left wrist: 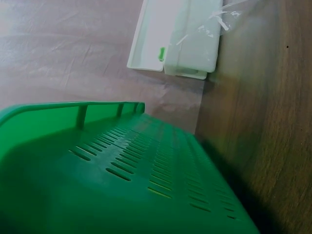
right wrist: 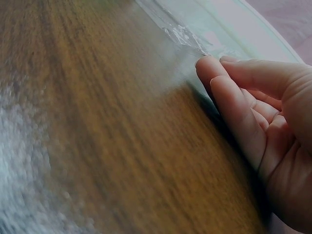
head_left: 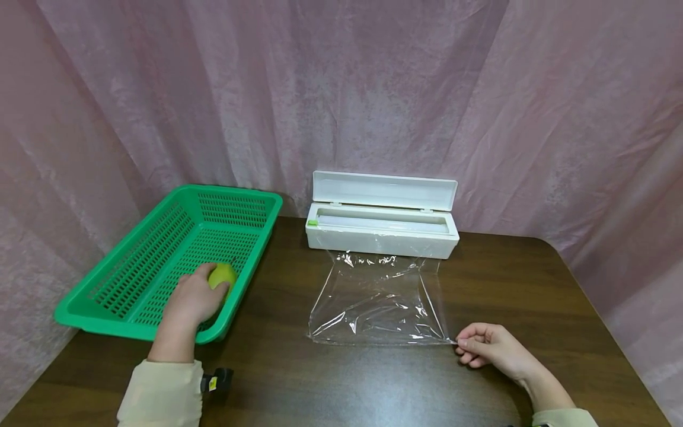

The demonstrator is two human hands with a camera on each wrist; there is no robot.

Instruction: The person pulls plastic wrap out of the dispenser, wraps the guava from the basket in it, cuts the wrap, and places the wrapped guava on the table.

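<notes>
In the head view, my left hand [head_left: 196, 298] reaches down into a green basket [head_left: 261, 249] and grips a round yellow-green fruit [head_left: 223, 275], thumb on its near side and fingers at its far side. The left wrist view shows the basket's slotted wall [left wrist: 131, 161] but neither hand nor fruit. My right hand [head_left: 488, 347] pinches the near right corner of a clear sheet of plastic wrap [head_left: 379, 308] between thumb and forefinger. The sheet runs out from a white wrap dispenser [head_left: 381, 240] and lies wrinkled over the table. In the right wrist view, the pinching fingertips [right wrist: 209, 68] show close up.
The dispenser's lid [head_left: 384, 190] stands raised at the back, and a small green piece [head_left: 312, 223] sits at its left end. Behind the brown wooden table [head_left: 341, 385] hangs a pink curtain [head_left: 373, 89]. The basket occupies the table's left side.
</notes>
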